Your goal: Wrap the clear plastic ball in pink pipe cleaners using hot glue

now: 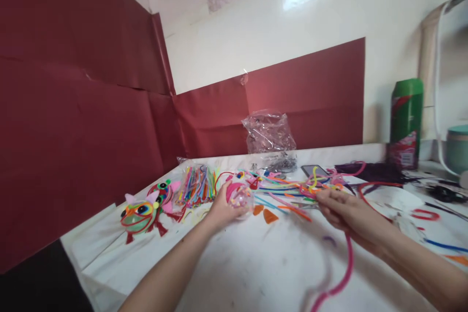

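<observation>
Over the worktop's [226, 273] middle, the left hand [221, 207] grips a part-pink clear ball [244, 200], seemingly unfinished; the right hand [341, 210] holds a pink pipe cleaner [350, 259], apparently unattached. Near the left edge, 2 decorated figures [138, 222] look complete.

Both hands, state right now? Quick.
Left hand: closed around a clear, rounded piece with pink in it.
Right hand: closed, pink fuzzy stem hanging from it; can't tell if fingertips grip anything else.

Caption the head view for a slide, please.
Left hand holding a clear and pink piece, right hand with a pink pipe cleaner hanging beneath it, above a white table bearing decorated figures.
</observation>
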The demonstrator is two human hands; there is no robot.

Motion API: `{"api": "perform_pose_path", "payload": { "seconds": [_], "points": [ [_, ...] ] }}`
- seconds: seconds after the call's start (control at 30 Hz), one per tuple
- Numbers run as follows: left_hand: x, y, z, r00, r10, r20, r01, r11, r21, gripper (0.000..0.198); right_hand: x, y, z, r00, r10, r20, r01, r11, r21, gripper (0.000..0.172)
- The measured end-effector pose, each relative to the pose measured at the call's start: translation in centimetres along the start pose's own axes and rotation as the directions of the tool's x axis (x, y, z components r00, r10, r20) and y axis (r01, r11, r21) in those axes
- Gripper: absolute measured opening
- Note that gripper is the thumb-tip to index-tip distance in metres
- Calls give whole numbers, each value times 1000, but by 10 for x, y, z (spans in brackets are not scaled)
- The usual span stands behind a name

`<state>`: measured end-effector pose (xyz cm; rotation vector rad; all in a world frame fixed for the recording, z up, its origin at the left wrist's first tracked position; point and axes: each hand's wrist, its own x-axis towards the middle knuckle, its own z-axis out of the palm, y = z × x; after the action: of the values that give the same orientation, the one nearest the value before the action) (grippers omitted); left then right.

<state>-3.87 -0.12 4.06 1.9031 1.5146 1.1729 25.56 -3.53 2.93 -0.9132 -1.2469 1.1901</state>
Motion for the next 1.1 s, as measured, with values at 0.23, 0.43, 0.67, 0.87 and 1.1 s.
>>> {"api": "perform_pose_path", "payload": {
  "seconds": [0.23, 0.43, 0.67, 0.87, 1.1],
  "points": [
    [-38, 5, 35, 957, 236, 170, -156, 909, -387, 117, -18, 19, 38, 994, -60, 90, 54, 996, 75, 39],
    [-43, -13, 46, 919, 291, 266, -237, 947, -215, 119, -17, 32, 34, 989, -66, 133, 69, 997, -19, 37],
    [-36, -9, 41, 923, 122, 365, 78, 869, -489, 74, -20, 28, 38, 979, -80, 186, 103, 988, -116, 39],
    [-31, -9, 39, 916, 84, 391, 172, 800, -575, 64, -23, 25, 39, 966, -79, 246, 120, 980, -158, 37],
    [-33, -10, 38, 926, 67, 372, 152, 834, -530, 65, -25, 29, 47, 974, -101, 204, 156, 949, -273, 42]
  ]
}}
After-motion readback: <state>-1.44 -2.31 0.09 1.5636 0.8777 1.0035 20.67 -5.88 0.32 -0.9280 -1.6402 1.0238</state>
